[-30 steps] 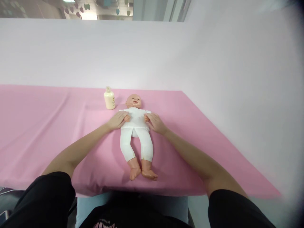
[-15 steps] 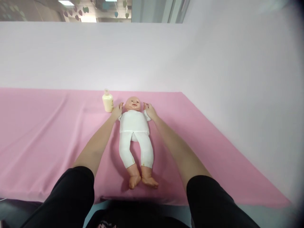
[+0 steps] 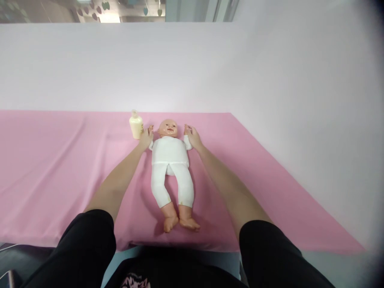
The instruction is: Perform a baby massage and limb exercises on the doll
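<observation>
A baby doll [image 3: 170, 152] in a white top and trousers lies on its back on a pink sheet [image 3: 75, 168], head toward the wall and bare feet toward me. Its arms are bent up beside its head. My left hand [image 3: 146, 138] is closed round the doll's hand and wrist on the left side. My right hand [image 3: 194, 137] grips the doll's other hand on the right. Small doll fingers poke out above both my hands. Just left of my left hand stands a pale yellow pump bottle [image 3: 137, 126], upright and close to my knuckles.
A white wall [image 3: 120, 68] rises behind the sheet, and another white wall [image 3: 315, 100] runs along the right. Above the back wall is a window [image 3: 192, 11]. At the lower left a phone-like object [image 3: 8, 279] is partly visible.
Both my hands have spread slightly outward, drawing the doll's hands farther from its head. The whole view has shifted up a little.
</observation>
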A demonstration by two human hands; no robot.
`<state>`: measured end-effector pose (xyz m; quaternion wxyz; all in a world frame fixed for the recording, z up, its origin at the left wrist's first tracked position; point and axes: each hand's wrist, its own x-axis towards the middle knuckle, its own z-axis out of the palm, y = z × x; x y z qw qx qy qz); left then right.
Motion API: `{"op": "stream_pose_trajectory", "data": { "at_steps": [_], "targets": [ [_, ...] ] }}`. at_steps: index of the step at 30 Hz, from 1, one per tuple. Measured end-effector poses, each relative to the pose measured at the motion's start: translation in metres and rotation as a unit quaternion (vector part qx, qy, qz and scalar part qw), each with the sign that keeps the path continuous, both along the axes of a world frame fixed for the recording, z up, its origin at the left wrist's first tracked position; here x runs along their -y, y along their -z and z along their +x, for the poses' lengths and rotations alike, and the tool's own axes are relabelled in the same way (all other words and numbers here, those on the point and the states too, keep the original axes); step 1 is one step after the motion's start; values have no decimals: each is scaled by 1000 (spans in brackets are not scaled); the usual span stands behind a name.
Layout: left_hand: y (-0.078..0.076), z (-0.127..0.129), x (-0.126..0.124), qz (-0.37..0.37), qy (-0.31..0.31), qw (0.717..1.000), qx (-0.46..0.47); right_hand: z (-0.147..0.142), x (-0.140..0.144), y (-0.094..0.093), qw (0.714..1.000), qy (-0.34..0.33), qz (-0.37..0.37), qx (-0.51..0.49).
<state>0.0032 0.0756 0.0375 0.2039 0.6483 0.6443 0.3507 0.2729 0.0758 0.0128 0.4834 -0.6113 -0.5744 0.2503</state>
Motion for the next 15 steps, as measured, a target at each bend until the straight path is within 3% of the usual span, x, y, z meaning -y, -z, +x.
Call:
{"op": "stream_pose_trajectory", "data": {
  "at_steps": [6,10,13,15],
  "targets": [
    [-6,-22,36,126,144,981,34,17,49,-10,983,-143,111,-31],
    [-2,-39,76,175,267,946,-58,33,96,-9,958,-201,167,121],
    [6,-47,97,210,366,894,-150,40,122,0,904,-237,235,268],
    [13,-50,103,229,393,871,-188,42,132,7,873,-251,268,321]
  ]
}}
